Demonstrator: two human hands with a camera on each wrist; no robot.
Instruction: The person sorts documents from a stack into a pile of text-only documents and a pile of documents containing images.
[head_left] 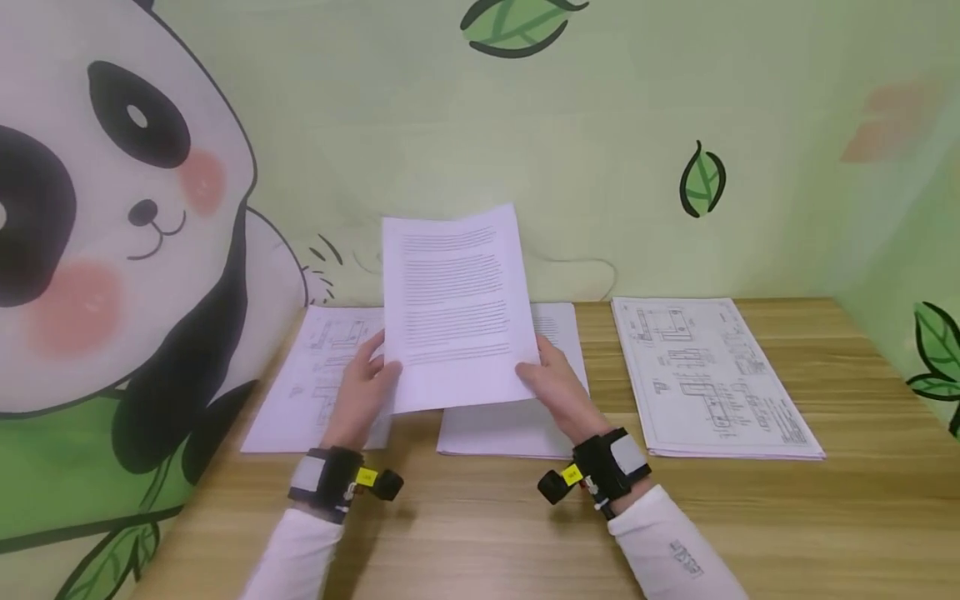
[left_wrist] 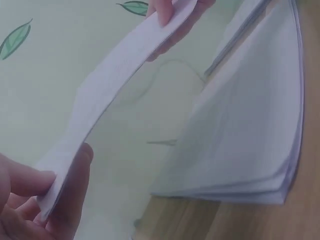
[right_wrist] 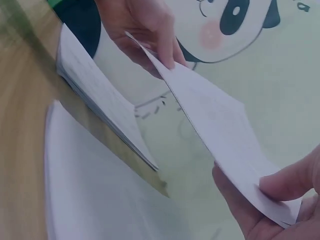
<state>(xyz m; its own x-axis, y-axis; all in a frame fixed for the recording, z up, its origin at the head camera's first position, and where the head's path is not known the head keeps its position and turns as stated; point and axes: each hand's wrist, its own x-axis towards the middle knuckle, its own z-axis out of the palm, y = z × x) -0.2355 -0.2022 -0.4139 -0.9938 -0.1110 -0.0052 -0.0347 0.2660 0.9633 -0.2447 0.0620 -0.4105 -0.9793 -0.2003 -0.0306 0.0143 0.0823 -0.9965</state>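
A printed paper point(head_left: 450, 308) with lines of text is held up above the table, tilted toward the head camera. Its lower left edge is pinched by my left hand point(head_left: 362, 392), thumb in front and fingers behind. On the opposite edge my right hand point(head_left: 558, 383) grips it the same way. Both wrist views show the paper point(left_wrist: 107, 92) bowed between the hands; whether it is one sheet or a few, I cannot tell. Below and behind it lies a middle stack of papers point(head_left: 502, 432), partly covered by the held paper and the right hand.
On the left of the wooden table point(head_left: 480, 517) lies a stack of drawings point(head_left: 281, 417), partly hidden by the left hand. Another stack of technical drawings point(head_left: 720, 383) lies to the right. A wall with a painted panda point(head_left: 142, 333) and leaves rises behind the table.
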